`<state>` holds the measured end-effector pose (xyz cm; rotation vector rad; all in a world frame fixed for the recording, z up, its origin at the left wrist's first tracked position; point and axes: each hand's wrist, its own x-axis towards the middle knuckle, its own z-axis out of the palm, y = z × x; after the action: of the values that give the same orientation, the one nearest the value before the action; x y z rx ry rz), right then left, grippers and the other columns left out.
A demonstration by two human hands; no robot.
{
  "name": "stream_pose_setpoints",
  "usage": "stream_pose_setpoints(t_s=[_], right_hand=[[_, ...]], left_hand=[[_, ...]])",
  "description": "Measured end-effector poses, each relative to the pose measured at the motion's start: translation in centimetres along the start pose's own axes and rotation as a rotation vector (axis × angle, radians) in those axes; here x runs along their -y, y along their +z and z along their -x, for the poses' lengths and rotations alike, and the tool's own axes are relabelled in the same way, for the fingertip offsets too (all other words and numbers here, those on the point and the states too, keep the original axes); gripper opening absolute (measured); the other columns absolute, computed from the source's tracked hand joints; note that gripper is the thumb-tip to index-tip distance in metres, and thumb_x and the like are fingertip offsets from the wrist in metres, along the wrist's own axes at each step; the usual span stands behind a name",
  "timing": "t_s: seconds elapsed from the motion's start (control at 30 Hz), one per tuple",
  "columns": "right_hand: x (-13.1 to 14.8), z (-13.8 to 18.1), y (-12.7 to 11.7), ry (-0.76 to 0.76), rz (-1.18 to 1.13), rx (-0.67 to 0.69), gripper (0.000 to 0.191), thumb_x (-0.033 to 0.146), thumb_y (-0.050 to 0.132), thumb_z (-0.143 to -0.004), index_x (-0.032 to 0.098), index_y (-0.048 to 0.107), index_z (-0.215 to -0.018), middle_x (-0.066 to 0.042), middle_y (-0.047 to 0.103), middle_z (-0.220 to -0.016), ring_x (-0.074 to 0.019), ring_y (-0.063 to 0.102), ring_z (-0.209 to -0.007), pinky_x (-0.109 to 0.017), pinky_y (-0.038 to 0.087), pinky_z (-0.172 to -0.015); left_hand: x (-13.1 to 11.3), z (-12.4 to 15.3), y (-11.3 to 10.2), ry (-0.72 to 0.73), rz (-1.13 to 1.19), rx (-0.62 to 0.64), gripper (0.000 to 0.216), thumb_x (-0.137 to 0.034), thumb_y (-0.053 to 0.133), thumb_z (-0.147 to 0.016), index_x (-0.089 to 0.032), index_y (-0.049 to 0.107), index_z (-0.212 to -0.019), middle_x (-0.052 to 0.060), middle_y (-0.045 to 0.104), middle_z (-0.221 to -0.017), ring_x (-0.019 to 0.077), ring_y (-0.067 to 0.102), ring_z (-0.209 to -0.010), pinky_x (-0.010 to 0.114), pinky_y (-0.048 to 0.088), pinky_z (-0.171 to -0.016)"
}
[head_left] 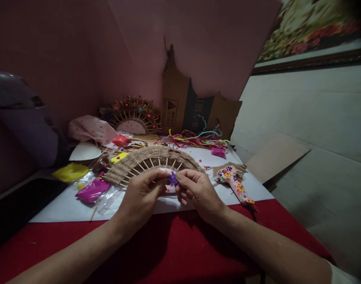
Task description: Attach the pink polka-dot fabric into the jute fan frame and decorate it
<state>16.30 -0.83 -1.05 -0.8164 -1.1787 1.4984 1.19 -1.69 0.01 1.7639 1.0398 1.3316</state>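
Observation:
Between the fingertips of both hands is a small purple flower-like piece (173,178). My left hand (143,193) pinches its left side with thumb and forefinger. From the other side, my right hand (195,191) grips it the same way, its lower fingers curled. Just behind the hands lies a half-round fan-shaped piece (157,156), woven from brown twine over wooden sticks. Its pale base is partly hidden by my hands. To the right, a flower-patterned glue gun (235,181) rests on a piece of cardboard.
Packets of magenta (93,190) and yellow clay (70,172) lie left, beside a black panel (23,205). A second decorated fan (133,118) stands behind. Colourful pipe cleaners (198,138) lie before torn cardboard (180,98). White paper (62,209) covers part of the red tablecloth (174,244).

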Motion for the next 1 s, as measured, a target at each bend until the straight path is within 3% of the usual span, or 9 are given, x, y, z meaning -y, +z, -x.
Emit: stream_pose_setpoints(t_s=[0.17, 0.47, 0.57, 0.67, 0.8, 1.0], right_hand=[[0.1, -0.2, -0.2, -0.060, 0.085, -0.025, 0.030, 0.041, 0.062, -0.076, 0.015, 0.054, -0.066, 0.003, 0.055, -0.055, -0.0036, 0.041, -0.037, -0.016, 0.034, -0.035], [0.4, 0.2, -0.6, -0.299, 0.451, -0.048, 0.023, 0.037, 0.058, -0.082, 0.016, 0.057, -0.072, 0.003, 0.053, -0.060, -0.0059, 0.042, -0.046, -0.019, 0.033, -0.043], [0.2, 0.0, -1.0, -0.313, 0.511, -0.020, 0.023, 0.037, 0.056, -0.083, 0.016, 0.057, -0.072, 0.003, 0.052, -0.061, -0.0060, 0.041, -0.047, -0.019, 0.032, -0.044], [-0.1, -0.4, -1.3, -0.288, 0.481, -0.003, 0.027, 0.040, 0.053, -0.085, 0.016, 0.057, -0.074, 0.003, 0.052, -0.061, -0.0053, 0.039, -0.045, -0.019, 0.031, -0.042], [-0.4, -0.5, -1.1, -0.240, 0.435, 0.030, 0.028, 0.043, 0.051, -0.085, 0.016, 0.057, -0.078, 0.003, 0.053, -0.061, -0.0061, 0.042, -0.046, -0.020, 0.033, -0.043], [-0.4, -0.3, -0.6, -0.269, 0.476, 0.048, 0.019, 0.035, 0.059, -0.080, 0.017, 0.056, -0.075, 0.002, 0.054, -0.065, -0.0099, 0.049, -0.059, -0.023, 0.040, -0.057]], left_hand=[[-0.2, -0.3, -0.3, -0.136, 0.136, -0.018, 0.012, -0.021, 0.062, -0.074, -0.017, 0.071, -0.080, -0.001, 0.063, -0.063, 0.0097, 0.052, -0.052, 0.020, 0.044, -0.050], [-0.4, -0.5, -0.6, -0.437, 0.502, 0.069, 0.025, -0.035, 0.063, -0.076, -0.015, 0.068, -0.090, 0.003, 0.066, -0.075, 0.0094, 0.057, -0.060, 0.021, 0.047, -0.058], [0.2, -0.6, -0.6, -0.459, 0.558, 0.155, 0.017, -0.028, 0.072, -0.069, -0.014, 0.069, -0.079, 0.000, 0.063, -0.063, 0.0051, 0.052, -0.051, 0.015, 0.042, -0.051], [0.5, -0.6, -0.5, -0.484, 0.577, 0.144, 0.010, -0.022, 0.072, -0.067, -0.014, 0.066, -0.069, 0.000, 0.064, -0.060, 0.0046, 0.052, -0.047, 0.015, 0.041, -0.048], [0.2, -0.6, -0.4, -0.531, 0.605, 0.077, 0.010, -0.020, 0.071, -0.067, -0.013, 0.064, -0.070, 0.002, 0.066, -0.062, 0.0083, 0.057, -0.049, 0.020, 0.047, -0.052], [0.4, -0.4, -0.4, -0.561, 0.637, 0.068, 0.013, -0.020, 0.072, -0.066, -0.014, 0.063, -0.074, 0.000, 0.063, -0.063, 0.0084, 0.056, -0.053, 0.018, 0.045, -0.050]])
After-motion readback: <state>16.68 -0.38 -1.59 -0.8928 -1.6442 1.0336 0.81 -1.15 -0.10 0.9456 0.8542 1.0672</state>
